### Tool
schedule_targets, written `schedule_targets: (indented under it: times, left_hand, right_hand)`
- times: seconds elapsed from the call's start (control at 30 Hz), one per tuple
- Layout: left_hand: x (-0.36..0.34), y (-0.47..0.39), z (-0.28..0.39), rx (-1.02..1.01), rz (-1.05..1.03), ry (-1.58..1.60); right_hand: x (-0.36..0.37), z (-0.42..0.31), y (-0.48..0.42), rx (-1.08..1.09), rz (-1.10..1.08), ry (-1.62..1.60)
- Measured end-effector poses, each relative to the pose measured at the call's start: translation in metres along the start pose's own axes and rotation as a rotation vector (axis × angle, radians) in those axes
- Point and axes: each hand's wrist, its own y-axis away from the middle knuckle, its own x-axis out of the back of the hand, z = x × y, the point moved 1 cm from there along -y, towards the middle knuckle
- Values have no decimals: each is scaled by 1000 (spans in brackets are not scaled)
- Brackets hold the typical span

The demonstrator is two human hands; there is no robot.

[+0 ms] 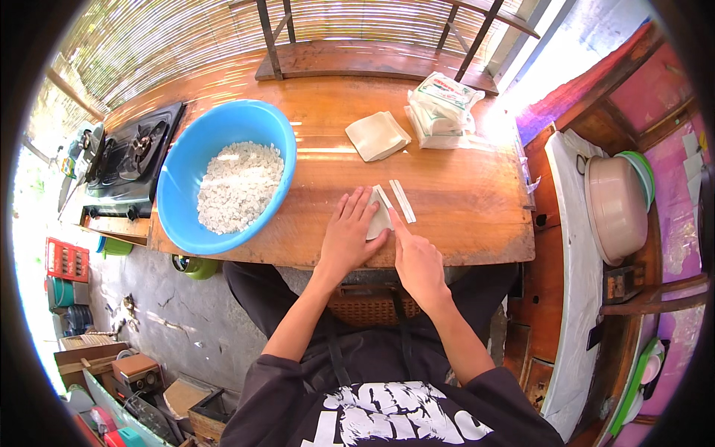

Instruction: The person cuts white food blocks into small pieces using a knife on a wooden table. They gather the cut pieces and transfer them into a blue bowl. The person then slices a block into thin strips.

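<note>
My left hand (351, 226) lies flat with fingers spread, holding down a small stack of pale dough sheets (378, 224) at the table's front edge. Its thumb and fingertips rest on the sheets. At their right side is my right hand (416, 262), index finger stretched forward and the other fingers curled. Whatever those curled fingers may hold is hidden; no blade shows clearly. A narrow strip (384, 196) runs along the stack's right edge, ahead of that fingertip. Two cut strips (403, 201) lie side by side just to the right. Farther back sits a thicker stack of square sheets (377, 136).
A large blue basin (179, 184) with white chips or flakes (241, 187) stands left on the wooden table (475, 207). Beyond it is a black gas stove (134, 151). Plastic packets (444, 109) lie back right, before a wooden rack (357, 58). A beige basin (617, 209) stands at right.
</note>
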Motion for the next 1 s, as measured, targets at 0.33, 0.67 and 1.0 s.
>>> schedule_targets:
  times: [0.33,0.67,1.0]
  left_hand:
    - [2,-1,0,3,-15,-9]
    - [7,-3,4,36,-27,57]
    - [7,-2,3,18,-50,17]
  right_hand:
    - [-5,-10,-14,23,-37,61]
    - [4,-13,-16,6,-90,10]
    - [-16,-12,-20,8,-54,83]
